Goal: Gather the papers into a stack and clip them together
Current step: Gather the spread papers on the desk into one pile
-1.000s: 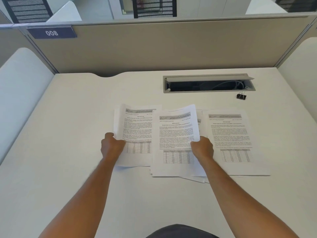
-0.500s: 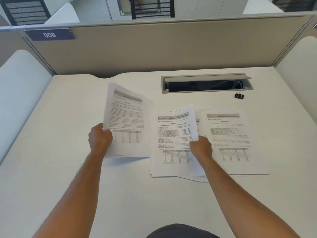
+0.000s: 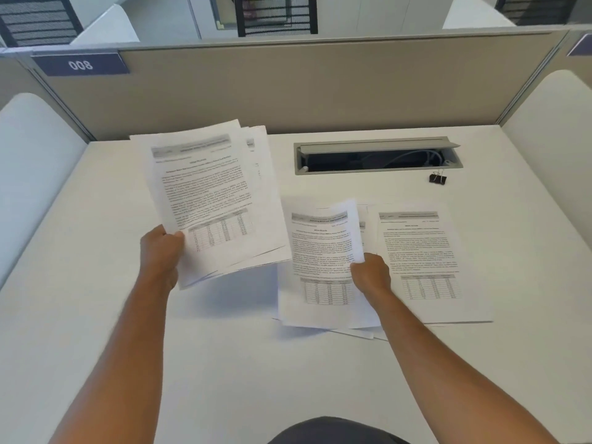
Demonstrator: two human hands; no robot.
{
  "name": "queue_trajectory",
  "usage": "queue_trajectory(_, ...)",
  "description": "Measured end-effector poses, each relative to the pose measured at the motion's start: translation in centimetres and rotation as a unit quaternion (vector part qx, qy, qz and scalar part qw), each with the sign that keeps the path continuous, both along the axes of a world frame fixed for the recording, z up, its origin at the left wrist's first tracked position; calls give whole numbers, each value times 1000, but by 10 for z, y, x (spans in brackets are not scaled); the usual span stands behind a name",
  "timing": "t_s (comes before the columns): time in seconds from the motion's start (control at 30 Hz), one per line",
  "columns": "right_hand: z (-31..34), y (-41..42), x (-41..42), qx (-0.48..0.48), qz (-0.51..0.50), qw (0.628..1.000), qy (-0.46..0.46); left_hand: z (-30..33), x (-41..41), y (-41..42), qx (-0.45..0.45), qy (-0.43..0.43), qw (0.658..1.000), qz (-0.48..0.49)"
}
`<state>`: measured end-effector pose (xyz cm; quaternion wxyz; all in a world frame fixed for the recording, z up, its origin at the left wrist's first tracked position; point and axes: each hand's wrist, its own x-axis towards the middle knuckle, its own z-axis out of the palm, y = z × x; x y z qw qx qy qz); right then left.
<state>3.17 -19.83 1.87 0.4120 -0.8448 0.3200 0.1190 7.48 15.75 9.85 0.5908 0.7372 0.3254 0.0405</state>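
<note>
My left hand [image 3: 161,254] grips the lower left corner of a loose bundle of printed papers [image 3: 211,200], lifted off the white desk [image 3: 96,315] and tilted up to the left. My right hand [image 3: 371,272] pinches the right edge of the top sheet of the middle pile [image 3: 320,267], curling that edge upward; the pile itself lies on the desk. One more printed sheet [image 3: 423,261] lies flat to the right, partly overlapping the middle pile. A small black binder clip [image 3: 437,178] sits on the desk at the far right, apart from both hands.
A grey cable tray [image 3: 378,155] with its lid open is sunk into the desk behind the papers. A beige partition [image 3: 320,91] with a "008" label closes the back. White side panels [image 3: 32,174] flank the desk on both sides.
My left hand has lifted its bundle of papers off the desk, up and to the left. My right hand has stayed on the middle pile, its top sheet's edge curled higher.
</note>
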Motion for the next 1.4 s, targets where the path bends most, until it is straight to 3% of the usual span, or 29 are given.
queue_trajectory(0.13, 1, 0, -2, 3, 0, 1000, -8, 5, 0, -2, -48, -10, 999, -4)
queue_trajectory(0.27, 3, 0, -2, 22, -5, 1000, -11, -12, -5, -21, -47, 34, 995, -78)
queue_trajectory(0.57, 13, -7, -9, 180, -25, 982, -46, -67, -39, -90, -22, 141, 964, -227)
queue_trajectory(0.7, 10, -9, -15, 232, -32, 972, -27, -73, -46, -102, 38, 145, 953, -262)
queue_trajectory(0.9, 18, -6, -19, 250, 36, 967, -45, -67, -47, -112, 158, 144, 909, -358)
queue_trajectory(1.13, 21, -8, -14, 245, 26, 968, -52, -68, -50, -124, 233, 169, 879, -380)
queue_trajectory(1.23, 21, -11, -13, 223, 13, 973, -54, -72, -49, -124, 257, 164, 886, -349)
queue_trajectory(1.3, 22, -16, -13, 235, 5, 969, -70, -74, -47, -122, 251, 125, 910, -304)
queue_trajectory(1.4, 25, -24, -13, 259, -5, 960, -105, -64, -41, -121, 132, 28, 962, -238)
